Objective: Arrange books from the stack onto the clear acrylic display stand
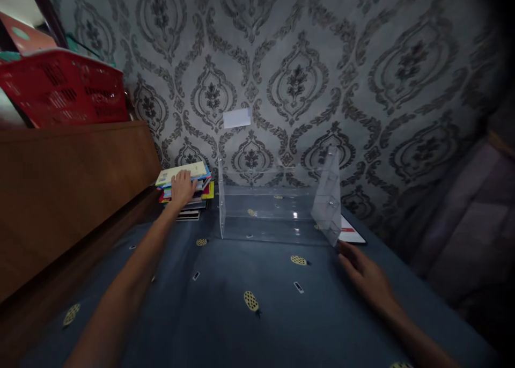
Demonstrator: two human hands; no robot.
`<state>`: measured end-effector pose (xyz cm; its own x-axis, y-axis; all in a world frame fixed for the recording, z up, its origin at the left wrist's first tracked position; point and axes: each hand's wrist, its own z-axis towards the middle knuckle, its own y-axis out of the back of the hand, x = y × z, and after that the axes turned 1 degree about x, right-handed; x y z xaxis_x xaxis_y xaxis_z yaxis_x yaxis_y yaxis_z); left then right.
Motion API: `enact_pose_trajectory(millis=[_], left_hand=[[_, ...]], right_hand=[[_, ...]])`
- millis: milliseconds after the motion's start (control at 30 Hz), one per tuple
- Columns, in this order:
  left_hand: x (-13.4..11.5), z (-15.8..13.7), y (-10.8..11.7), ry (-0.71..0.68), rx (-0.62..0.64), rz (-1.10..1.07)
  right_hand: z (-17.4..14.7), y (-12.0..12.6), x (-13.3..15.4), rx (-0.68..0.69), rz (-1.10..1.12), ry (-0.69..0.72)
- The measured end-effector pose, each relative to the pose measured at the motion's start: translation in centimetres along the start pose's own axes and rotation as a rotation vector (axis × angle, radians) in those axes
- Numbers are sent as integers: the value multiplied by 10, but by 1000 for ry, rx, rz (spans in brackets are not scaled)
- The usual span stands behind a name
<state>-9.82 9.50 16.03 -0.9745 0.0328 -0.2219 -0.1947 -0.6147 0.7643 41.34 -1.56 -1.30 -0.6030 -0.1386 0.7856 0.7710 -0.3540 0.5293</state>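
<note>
A stack of books (195, 200) lies by the wall at the left, with a pale yellow book (197, 169) on top. My left hand (183, 188) is closed on the top book's front edge, its fingers on the cover and its thumb lower at the edge. To the right of the stack stands a clear acrylic rack (265, 228) with tiers and upright side panels. My right hand (366, 274) is beside the rack's lower right corner, fingers loosely bent and apart. Its fingertips come close to that corner; whether they touch it I cannot tell.
A dark blue cloth with pineapple prints (225, 309) covers the surface. Behind the rack's right panel lies a flat white and red item (351, 231). At left, a red basket (64, 89) sits on a wooden cabinet (76, 185). Patterned wallpaper (298, 83) rises behind.
</note>
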Motion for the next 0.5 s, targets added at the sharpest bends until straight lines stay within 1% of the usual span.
enact_pose_trajectory(millis=[100, 233, 300, 400, 500], left_hand=[[9, 19, -7, 24, 80, 108], [22, 24, -13, 19, 153, 193], [28, 21, -11, -19, 169, 247], [37, 13, 0, -70, 184, 331], [48, 4, 12, -75, 202, 377]], right_hand=[[0, 1, 3, 7, 3, -17], [-1, 2, 6, 2, -5, -13], [-2, 2, 7, 4, -16, -8], [-2, 2, 9, 11, -43, -3], [-2, 1, 9, -9, -103, 29]])
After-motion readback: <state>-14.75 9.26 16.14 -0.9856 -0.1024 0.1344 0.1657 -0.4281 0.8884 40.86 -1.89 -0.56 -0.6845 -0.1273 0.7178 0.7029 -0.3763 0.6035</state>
